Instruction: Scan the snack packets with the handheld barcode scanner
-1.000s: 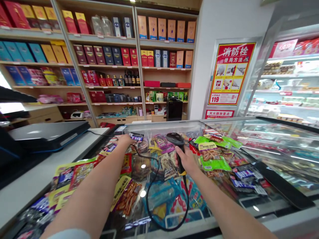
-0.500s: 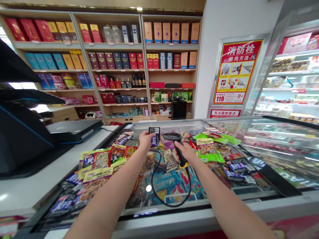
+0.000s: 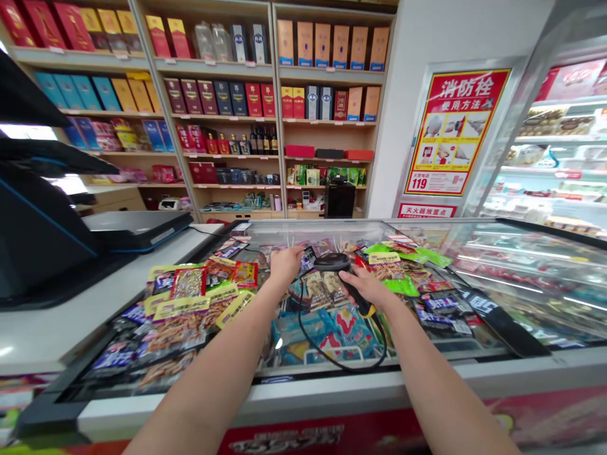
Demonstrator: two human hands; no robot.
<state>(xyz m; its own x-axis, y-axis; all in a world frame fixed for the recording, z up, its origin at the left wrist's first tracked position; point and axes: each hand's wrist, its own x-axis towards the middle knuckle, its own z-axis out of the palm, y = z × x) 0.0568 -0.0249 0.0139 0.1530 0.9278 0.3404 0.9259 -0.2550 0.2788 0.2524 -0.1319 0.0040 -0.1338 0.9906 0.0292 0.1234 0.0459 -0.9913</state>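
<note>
at a shop checkout, both forearms reach toward 12 o'clock over a glass-sided chest freezer heaped with snack packets. the right hand has a firm, closed grip around the handle of a black corded barcode scanner, whose head points toward 11 o'clock. the left hand is just beside it at 10 o'clock, curled downward over the packets. a dark packet lies between the two hands, right by the left fingertips; this view does not show whether that grip is pinching it.

the scanner's cord runs from the base of the handle, sags toward 6 o'clock across blue packets, then climbs back toward the left hand, lying in the way of anything reaching those packets. yellow and red packets of spicy strips are piled at 9 o'clock, and green packets sit at 1 o'clock.

farther out at 9 o'clock, a white counter carries a dark checkout terminal. beyond the freezer at 12 o'clock, wooden shelves hold boxed liquor and bottles. a red and yellow fire hydrant poster hangs at 1 o'clock, and a lit refrigerated case stands at 2 o'clock.
</note>
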